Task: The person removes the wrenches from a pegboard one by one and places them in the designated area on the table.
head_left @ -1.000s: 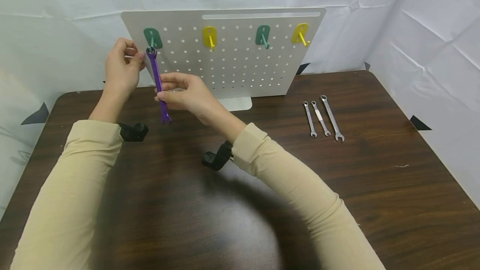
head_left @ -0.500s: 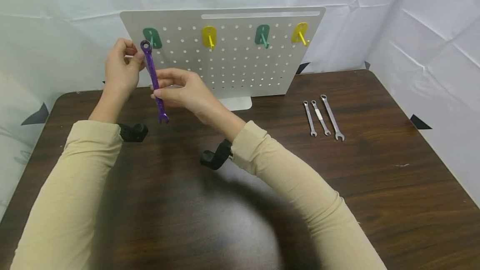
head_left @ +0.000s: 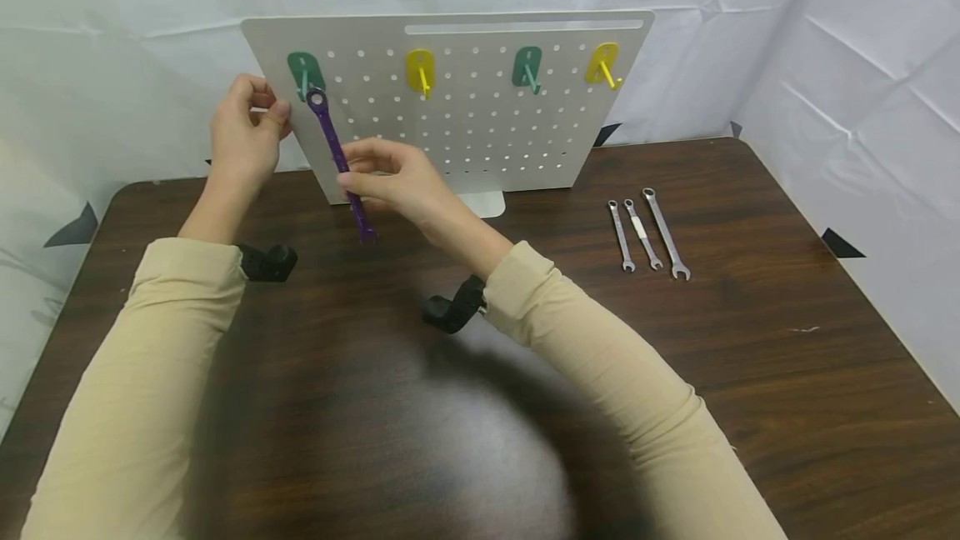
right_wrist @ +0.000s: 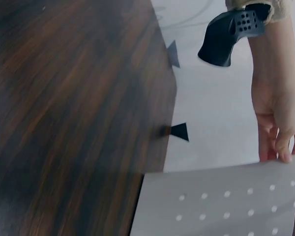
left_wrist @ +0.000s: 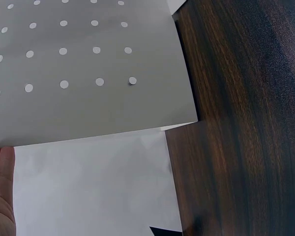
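Observation:
A purple combination wrench [head_left: 335,144] slants across the left part of the pegboard [head_left: 480,119], pinched mid-shaft between the thumb and fingers of my right hand [head_left: 393,177]. Its ring end is uppermost, just right of the tip of the leftmost green hook [head_left: 304,73]; I cannot tell whether they touch. The open end points down over the table. My left hand [head_left: 251,132] pinches the left edge of the board between thumb and fingers. That grip also shows in the right wrist view, where the left hand [right_wrist: 278,118] is at the board's edge.
Right along the board follow a yellow hook [head_left: 420,71], another green hook [head_left: 527,67] and a second yellow hook [head_left: 602,65]. Three silver wrenches, small [head_left: 621,236], taped [head_left: 642,233] and large [head_left: 666,233], lie on the dark wooden table [head_left: 772,373]. White sheeting hangs behind.
The wrench's ring end first shifted left and up off the green hook's tip, then my right hand moved right with it, tilting it more. My left hand stays on the board's edge.

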Tool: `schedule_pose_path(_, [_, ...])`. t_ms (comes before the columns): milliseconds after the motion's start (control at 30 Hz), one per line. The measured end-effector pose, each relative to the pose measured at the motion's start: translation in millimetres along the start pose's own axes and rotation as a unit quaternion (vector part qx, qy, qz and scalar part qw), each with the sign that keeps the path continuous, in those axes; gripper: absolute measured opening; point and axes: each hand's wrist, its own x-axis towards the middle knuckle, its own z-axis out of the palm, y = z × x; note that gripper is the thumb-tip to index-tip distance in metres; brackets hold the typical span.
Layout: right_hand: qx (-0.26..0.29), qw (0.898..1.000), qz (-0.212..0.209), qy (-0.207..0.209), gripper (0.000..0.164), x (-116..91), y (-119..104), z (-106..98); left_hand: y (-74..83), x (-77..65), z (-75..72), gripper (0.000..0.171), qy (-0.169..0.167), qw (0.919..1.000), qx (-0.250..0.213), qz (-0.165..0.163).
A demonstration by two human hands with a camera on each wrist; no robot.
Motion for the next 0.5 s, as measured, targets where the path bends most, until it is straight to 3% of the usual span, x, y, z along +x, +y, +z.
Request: schedule_pose_path(500, [-0.004, 0.999, 0.03, 0.011, 0.031, -12.0, 24.1, -45.1, 2.0, -2.2, 0.8, 0.024, -0.002, 0.9999, 0.012, -0.002])
